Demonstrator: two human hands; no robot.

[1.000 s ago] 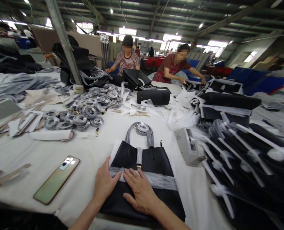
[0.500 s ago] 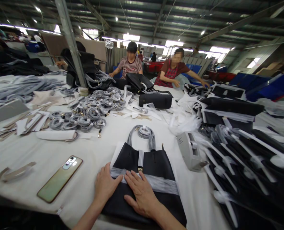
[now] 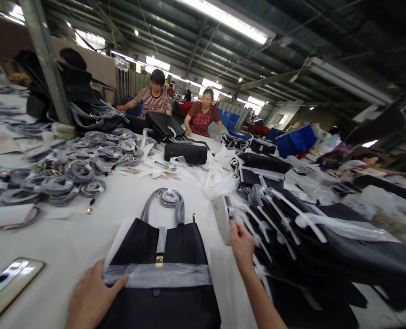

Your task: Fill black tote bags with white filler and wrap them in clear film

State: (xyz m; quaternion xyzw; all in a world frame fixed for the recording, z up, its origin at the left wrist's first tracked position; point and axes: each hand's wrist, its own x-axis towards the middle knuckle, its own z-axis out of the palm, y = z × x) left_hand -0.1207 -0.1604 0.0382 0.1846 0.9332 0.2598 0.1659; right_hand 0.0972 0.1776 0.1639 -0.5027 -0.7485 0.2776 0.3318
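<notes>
A worker's bare hands tend a black, smooth-faced handbag [image 3: 161, 301] lying flat on a white cloth-covered table [image 3: 127, 196], directly in front of the worker. The left hand [image 3: 95, 292] rests on the handbag's left edge, thumb spread away from the fingers and lying over a wide, translucent wrapping band [image 3: 170, 276] that crosses the front just below a small gold metal buckle [image 3: 159, 260]. The right hand [image 3: 242, 240], off the handbag's right side, has its fingertips pressed together at a pale grey, block-shaped tape dispenser [image 3: 221, 214]; from here I cannot tell whether anything is pinched between them. Beyond the handbag's top edge, its grey-wrapped looped handle [image 3: 179, 212] stretches over the cloth, framing a coiled, grey-wrapped strap [image 3: 170, 197]. To the right of the handbag, past the dispenser, lies a heap of black bags with white-wrapped straps [image 3: 329, 246]. To its left, nearest the worker, sits a gold-green smartphone [image 3: 16, 283], camera side up; farther off on that side, grey-wrapped strap coils [image 3: 79, 170] crowd together. Across the table, well beyond the handbag, are a person in a striped shirt [image 3: 153, 98] and another in a red checked apron [image 3: 203, 119].
</notes>
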